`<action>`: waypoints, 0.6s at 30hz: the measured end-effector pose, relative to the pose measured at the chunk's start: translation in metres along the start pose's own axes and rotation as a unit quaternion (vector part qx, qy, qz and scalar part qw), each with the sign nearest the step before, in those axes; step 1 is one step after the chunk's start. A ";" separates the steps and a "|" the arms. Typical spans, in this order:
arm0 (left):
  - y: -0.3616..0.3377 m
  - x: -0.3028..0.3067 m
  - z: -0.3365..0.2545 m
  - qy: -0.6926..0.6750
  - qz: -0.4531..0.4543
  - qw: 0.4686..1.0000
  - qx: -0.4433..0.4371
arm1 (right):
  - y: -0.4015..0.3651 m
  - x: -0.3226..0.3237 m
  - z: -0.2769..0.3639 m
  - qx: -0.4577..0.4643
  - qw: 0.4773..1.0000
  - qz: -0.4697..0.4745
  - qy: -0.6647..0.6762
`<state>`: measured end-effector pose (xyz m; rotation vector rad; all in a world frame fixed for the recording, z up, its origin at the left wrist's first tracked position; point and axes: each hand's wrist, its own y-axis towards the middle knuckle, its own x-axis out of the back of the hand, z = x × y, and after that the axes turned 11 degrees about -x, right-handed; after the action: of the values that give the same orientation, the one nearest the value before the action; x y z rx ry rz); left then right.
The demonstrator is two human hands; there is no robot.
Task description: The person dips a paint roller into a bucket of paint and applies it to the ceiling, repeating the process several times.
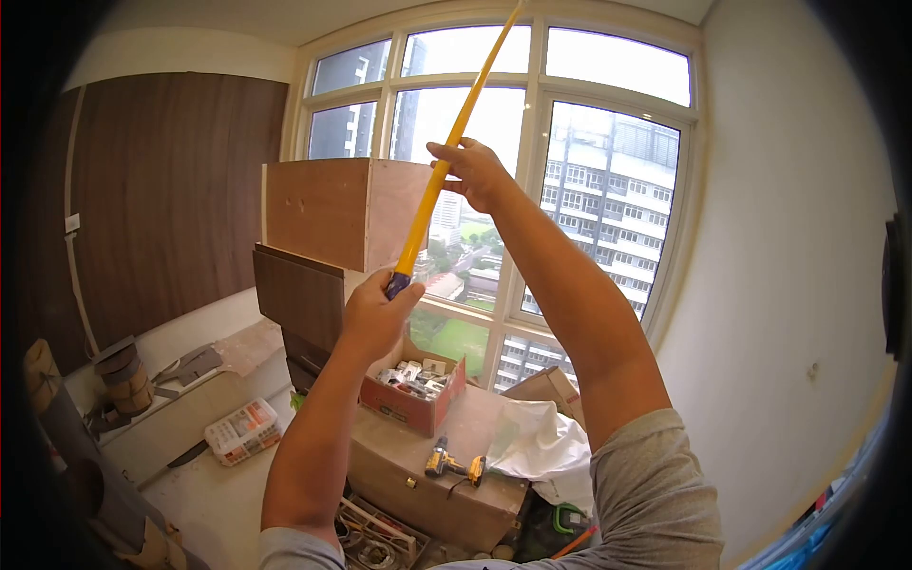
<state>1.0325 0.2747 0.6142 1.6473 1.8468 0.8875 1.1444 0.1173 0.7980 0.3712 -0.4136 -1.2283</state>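
A long yellow pole (454, 128) with a dark blue end slants up toward the ceiling in front of the window. My left hand (377, 314) grips its lower blue end. My right hand (473, 172) holds the pole higher up, fingers wrapped round it. Both arms are raised. The pole's top end leaves the frame at the upper edge. Just behind the pole hangs a plywood box cabinet (328, 209) by the window frame.
Dark wood panels (299, 299) lean below the cabinet. A red box of metal fittings (418, 385) and a yellow drill (454, 465) lie on a covered bench. White plastic sheet (537, 442), a clear parts case (243, 429) and tools lie about. Large window ahead, white wall right.
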 end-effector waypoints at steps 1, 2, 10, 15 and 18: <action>-0.010 0.005 0.000 -0.011 -0.003 1.000 0.010 | -0.012 -0.008 0.002 0.000 1.000 0.006 -0.010; -0.021 0.011 -0.004 -0.010 -0.006 1.000 0.021 | -0.026 -0.015 0.005 0.000 0.999 0.027 -0.025; -0.133 0.066 -0.035 -0.032 -0.012 0.999 0.024 | -0.130 -0.079 0.024 0.009 0.988 0.121 -0.096; -0.201 0.100 -0.062 -0.047 -0.031 0.998 0.039 | -0.183 -0.122 0.031 0.016 0.982 0.166 -0.090; -0.234 0.120 -0.082 -0.045 -0.034 0.998 0.037 | -0.218 -0.148 0.042 0.033 0.980 0.176 -0.089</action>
<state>0.8019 0.3696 0.4989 1.6301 1.8831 0.7117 0.9027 0.1919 0.7134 0.2327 -0.6471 -0.9058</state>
